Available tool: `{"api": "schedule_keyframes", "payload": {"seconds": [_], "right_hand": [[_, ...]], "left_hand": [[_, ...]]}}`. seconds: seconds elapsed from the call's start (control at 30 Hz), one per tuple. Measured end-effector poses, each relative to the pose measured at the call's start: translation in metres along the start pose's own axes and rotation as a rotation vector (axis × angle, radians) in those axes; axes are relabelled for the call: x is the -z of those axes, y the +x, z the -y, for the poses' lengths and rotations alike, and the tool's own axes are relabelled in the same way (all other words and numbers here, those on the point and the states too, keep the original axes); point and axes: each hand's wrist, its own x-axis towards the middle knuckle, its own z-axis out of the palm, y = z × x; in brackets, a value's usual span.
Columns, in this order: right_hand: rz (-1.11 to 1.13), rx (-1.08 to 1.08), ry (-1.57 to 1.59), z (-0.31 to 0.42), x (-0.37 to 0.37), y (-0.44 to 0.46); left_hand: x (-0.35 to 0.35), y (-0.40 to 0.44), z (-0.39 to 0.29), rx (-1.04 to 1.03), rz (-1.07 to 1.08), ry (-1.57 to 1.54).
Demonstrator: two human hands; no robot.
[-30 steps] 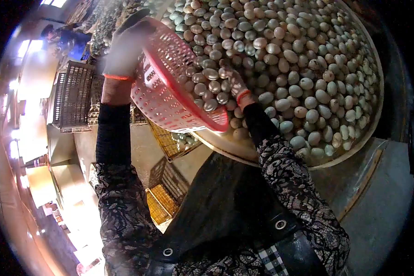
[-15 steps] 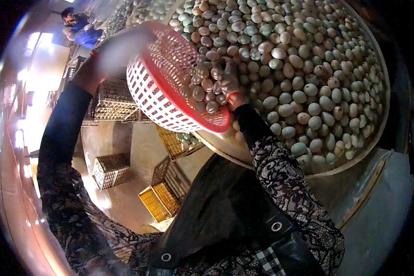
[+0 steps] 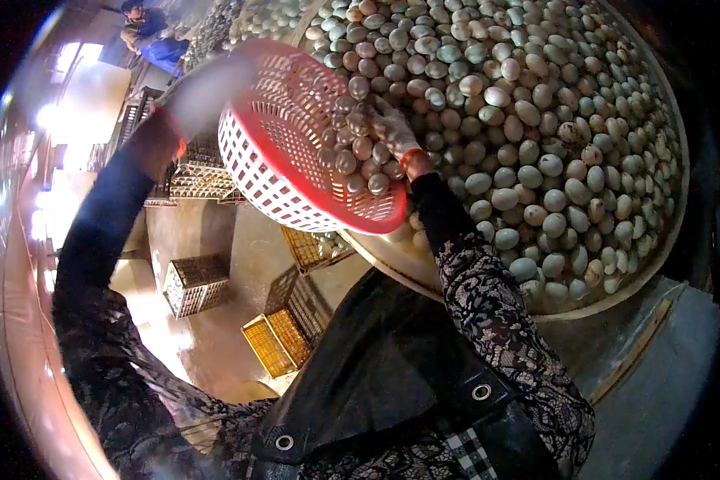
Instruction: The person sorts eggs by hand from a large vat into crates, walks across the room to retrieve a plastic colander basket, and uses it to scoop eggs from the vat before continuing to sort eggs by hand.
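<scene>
Red-rimmed plastic basket [image 3: 256, 182], white on its outer wall and perforated throughout, is tilted on its side at the near left edge of a large round tub [image 3: 392, 268], its mouth turned toward the loose eggs [image 3: 528, 112] heaped there. The left hand [image 3: 212, 92] has hold of the basket at its upper left rim; a pale smear covers the fingers, so how tightly they close cannot be told. An orange band shows at that wrist. The right hand [image 3: 394, 128], in a pale glove with an orange cuff, is at the basket's mouth, fingers partly curled and touching a cluster of eggs [image 3: 362, 148] lying inside the lower part of the basket; whether it grips any single egg cannot be determined. Egg shells range from pale green and white to brownish, several with dark marks. Black lace-patterned sleeves [image 3: 496, 296] cover both arms, and a dark apron [image 3: 376, 352] with metal eyelets hangs between them. One yellow crate [image 3: 308, 248] containing eggs is partly hidden below the basket; a second yellow crate [image 3: 276, 344] is on the floor nearer the apron, with a brownish slatted crate [image 3: 196, 284] to its left. Another person [image 3: 156, 48] in blue is at upper left, well apart from the basket.
</scene>
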Motion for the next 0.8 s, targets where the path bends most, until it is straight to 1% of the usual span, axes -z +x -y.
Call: {"api": "schedule_keyframes", "payload": {"seconds": [0.03,0.17,0.23,0.27,0.33,0.37,0.4,0.5,0.63,0.73,0.77,0.8], "right_hand": [[-0.009,0.011,0.000,0.006,0.004,-0.001],[-0.011,0.057,0.029,0.009,0.008,0.010],[0.010,0.088,0.056,0.012,0.007,0.017],[0.025,0.104,0.067,0.014,0.006,0.020],[0.062,0.126,0.096,0.016,0.004,0.024],[0.082,0.130,0.108,0.016,0.003,0.025],[0.098,0.133,0.116,0.018,0.003,0.025],[0.140,0.137,0.122,0.018,0.003,0.020],[0.158,0.168,0.115,0.016,0.000,0.021],[0.099,0.198,0.177,0.022,-0.001,0.016],[0.176,0.115,0.118,0.047,0.013,0.005],[0.178,0.111,0.117,0.071,0.025,-0.008]], "left_hand": [[-0.001,0.000,0.003,-0.001,0.008,0.001],[0.014,0.001,0.036,0.061,-0.063,-0.219],[-0.005,-0.015,0.017,0.078,-0.101,-0.321],[-0.005,-0.017,0.023,0.081,-0.112,-0.327],[-0.004,-0.019,0.037,-0.168,-0.244,-0.187],[-0.022,-0.025,0.006,-0.115,-0.144,-0.239],[-0.020,-0.027,0.010,-0.110,-0.155,-0.243],[-0.021,-0.023,0.026,-0.199,-0.378,-0.178],[-0.010,-0.020,0.037,-0.220,-0.384,-0.064],[-0.013,-0.033,0.031,-0.268,-0.364,-0.014],[-0.013,-0.040,0.026,-0.291,-0.344,0.005],[-0.015,-0.048,0.019,-0.315,-0.321,0.030]]}}
